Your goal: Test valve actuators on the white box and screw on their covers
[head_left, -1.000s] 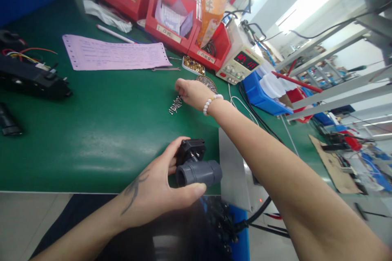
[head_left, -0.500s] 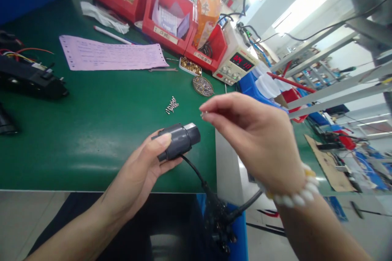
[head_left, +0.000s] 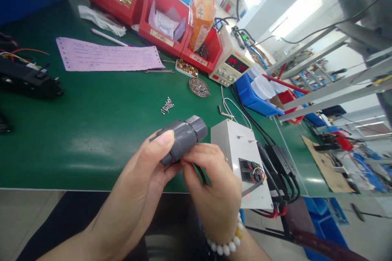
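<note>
A dark grey plastic connector housing is gripped in my left hand, thumb on top and fingers underneath. Its angular end points up and to the right. My right hand is pinched against the housing's lower right side. Its fingertips hide the small screw that showed between them a moment earlier. A black cable runs down from the housing behind my right fingers. Beyond the housing, a small pile of screws lies on the green tabletop.
Red bins line the back, beside a power supply. A round dish of small metal parts sits before them. A grey-white box with switches stands right of my hands. Pink paper and a black device lie left.
My right hand has come down and left from above the table to the underside of the housing. The housing is tilted slightly more upward, and the switch box is now uncovered.
</note>
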The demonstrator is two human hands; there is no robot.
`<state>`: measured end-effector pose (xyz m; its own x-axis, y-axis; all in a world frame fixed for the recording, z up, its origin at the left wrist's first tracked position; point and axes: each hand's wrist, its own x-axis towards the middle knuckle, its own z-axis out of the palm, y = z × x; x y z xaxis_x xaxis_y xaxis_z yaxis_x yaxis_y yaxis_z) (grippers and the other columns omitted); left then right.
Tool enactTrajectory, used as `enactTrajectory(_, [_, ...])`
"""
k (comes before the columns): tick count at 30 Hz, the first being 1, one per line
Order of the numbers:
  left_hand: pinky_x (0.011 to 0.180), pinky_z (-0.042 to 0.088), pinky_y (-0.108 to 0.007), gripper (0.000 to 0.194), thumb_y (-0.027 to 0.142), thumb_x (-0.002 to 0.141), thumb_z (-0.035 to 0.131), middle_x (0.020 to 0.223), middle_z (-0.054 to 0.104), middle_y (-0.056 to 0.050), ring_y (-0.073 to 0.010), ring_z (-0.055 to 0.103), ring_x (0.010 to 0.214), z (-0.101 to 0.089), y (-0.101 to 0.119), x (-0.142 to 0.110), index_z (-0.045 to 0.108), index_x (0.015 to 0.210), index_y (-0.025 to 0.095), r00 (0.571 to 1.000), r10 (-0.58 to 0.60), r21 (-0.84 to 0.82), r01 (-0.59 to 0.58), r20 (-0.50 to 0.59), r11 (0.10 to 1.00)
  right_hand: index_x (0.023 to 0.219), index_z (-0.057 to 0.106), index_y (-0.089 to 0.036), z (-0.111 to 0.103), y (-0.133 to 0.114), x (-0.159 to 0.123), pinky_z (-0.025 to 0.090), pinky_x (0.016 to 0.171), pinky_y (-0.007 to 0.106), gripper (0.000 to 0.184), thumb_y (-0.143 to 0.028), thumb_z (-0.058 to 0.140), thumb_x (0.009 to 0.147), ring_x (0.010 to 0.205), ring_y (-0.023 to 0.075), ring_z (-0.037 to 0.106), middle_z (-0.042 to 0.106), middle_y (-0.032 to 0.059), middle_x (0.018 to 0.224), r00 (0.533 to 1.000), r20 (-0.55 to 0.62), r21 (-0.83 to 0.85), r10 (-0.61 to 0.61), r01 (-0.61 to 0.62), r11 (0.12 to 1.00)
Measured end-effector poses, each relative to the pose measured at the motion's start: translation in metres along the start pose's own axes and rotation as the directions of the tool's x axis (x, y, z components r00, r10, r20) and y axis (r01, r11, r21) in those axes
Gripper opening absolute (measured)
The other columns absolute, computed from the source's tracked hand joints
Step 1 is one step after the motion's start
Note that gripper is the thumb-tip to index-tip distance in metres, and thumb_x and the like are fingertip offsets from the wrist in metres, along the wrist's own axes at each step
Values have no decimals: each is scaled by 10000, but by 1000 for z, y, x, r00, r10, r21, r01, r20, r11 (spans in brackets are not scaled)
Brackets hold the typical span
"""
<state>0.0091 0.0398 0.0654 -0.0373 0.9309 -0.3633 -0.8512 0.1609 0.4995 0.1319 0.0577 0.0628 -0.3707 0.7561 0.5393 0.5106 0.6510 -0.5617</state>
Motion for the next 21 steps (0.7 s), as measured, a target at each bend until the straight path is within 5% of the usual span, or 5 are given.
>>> enactTrajectory(9, [1019,535,-418,286,386,911,645,1184,711,-54,-287,603,1196,-10,-3,2,744,1111,206,999,2,3,-2,-44,1000,914,678,-135,6,2,-2,520,882,322,128,-56,592,966,977,198,610,693,84,1016,991,121,-146,-54,72,987])
enactTrajectory(12, [1013,524,-388,394,444,895,672,1280,678,-68,-292,560,1269,-29,-9,6,672,1210,206,1000,-3,119,7,-29,993,879,681,-167,-17,2,19,526,812,285,156,-102,583,982,879,168,647,707,34,940,926,377,-82,11,22,996])
enactTrajectory(16, [1016,504,-318,572,458,835,740,1338,656,-71,-252,607,1237,-48,-16,9,537,1312,217,998,54,359,-56,16,932,922,672,-174,-34,8,71,503,725,204,114,-61,679,906,759,113,647,698,-31,844,939,330,-134,97,-55,990])
enactTrajectory(18, [986,530,-307,659,441,780,779,1317,670,-91,-252,655,1187,-50,-18,11,481,1319,208,998,46,421,-60,44,905,889,700,-163,-20,16,98,491,740,219,76,-88,708,895,775,131,652,702,-15,842,875,467,-286,125,16,958])
enactTrajectory(21, [956,556,-287,706,412,750,777,1349,650,-111,-242,681,1167,-49,-16,11,421,1327,214,998,6,481,-35,62,876,935,745,-145,22,32,126,486,782,254,104,-99,652,929,848,175,676,730,36,888,669,682,-530,295,174,830])
